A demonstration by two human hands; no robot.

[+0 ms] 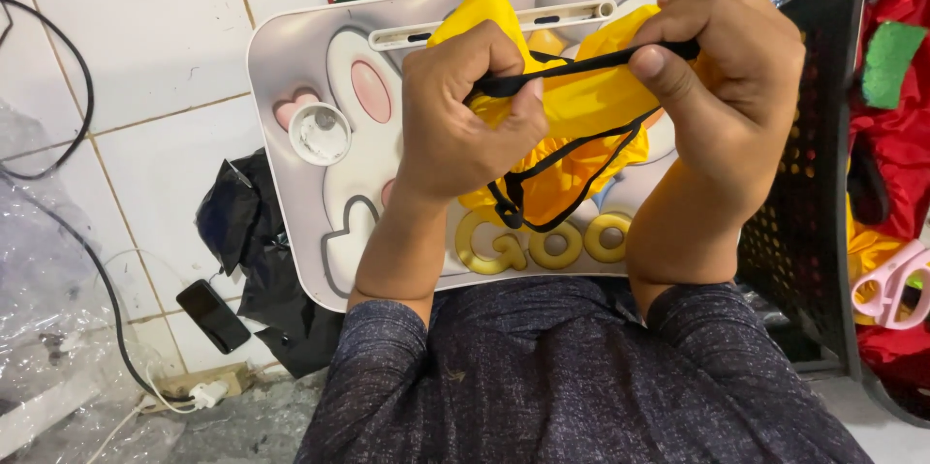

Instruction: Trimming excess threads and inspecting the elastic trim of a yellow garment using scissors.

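Observation:
My left hand [460,115] and my right hand [727,67] both grip a yellow cloth [581,101] with a black cord [572,67] stretched between them. The left thumb and fingers pinch the cord's left end; the right thumb presses its right end. More black cord loops hang below the cloth over a white lap table [291,67] printed with a rabbit picture and gold letters. The cloth's lower part is bunched under my hands.
A round cup hole [320,133] sits in the lap table's left side. A black perforated basket [823,212] with red and green cloth and pink scissors [891,280] stands at right. On the tiled floor at left lie a phone [213,316], black bag [242,222], cables and clear plastic.

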